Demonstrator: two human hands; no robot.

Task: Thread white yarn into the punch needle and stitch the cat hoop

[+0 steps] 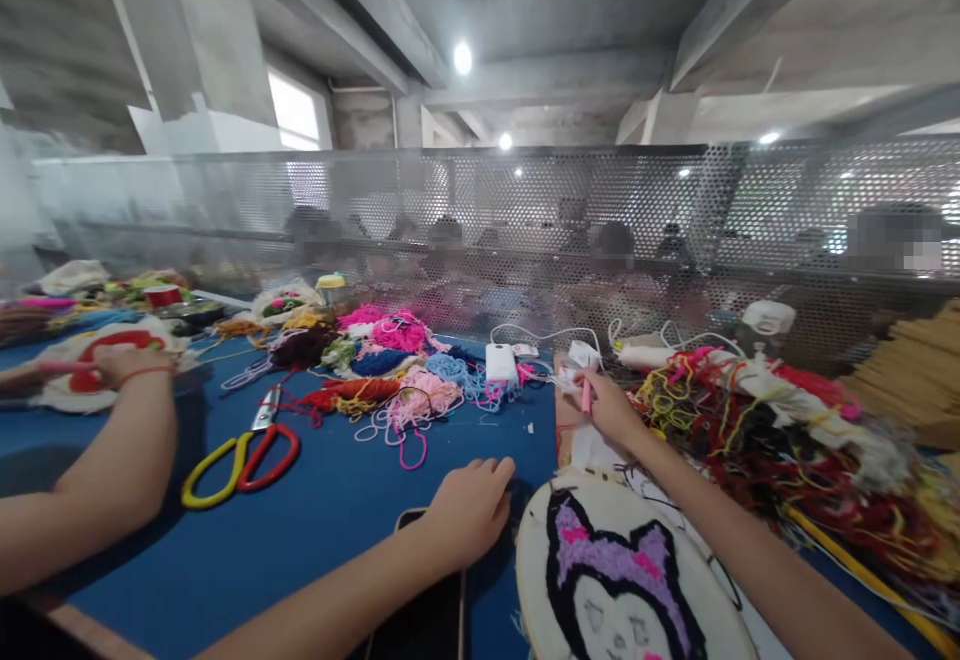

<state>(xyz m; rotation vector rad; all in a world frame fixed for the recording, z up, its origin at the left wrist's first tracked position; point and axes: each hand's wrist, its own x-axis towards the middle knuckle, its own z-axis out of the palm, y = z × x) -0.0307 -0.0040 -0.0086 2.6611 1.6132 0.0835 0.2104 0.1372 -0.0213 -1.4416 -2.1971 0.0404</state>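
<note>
My right hand (611, 412) is closed around a pink punch needle (587, 395), of which only the slim handle shows clearly. It is held above white scraps beyond the hoop. Below that arm lies a round embroidery hoop (536, 550) with white cloth, worked in purple, black and pink yarn as an eared figure; the figure's face is only drawn in outline. My left hand (471, 508) rests palm down on the blue table (315, 550), left of the hoop, fingers loosely bent and holding nothing visible. Under its wrist lies a dark phone (424, 610).
Red-and-yellow scissors (255, 455) lie at left. Yarn heaps (405, 370) and a white box (501, 364) line the back; a tangled yarn pile (787, 440) stands right. At far left a co-worker's hand (135, 365) works on another hoop. A perforated metal screen (480, 230) stands behind.
</note>
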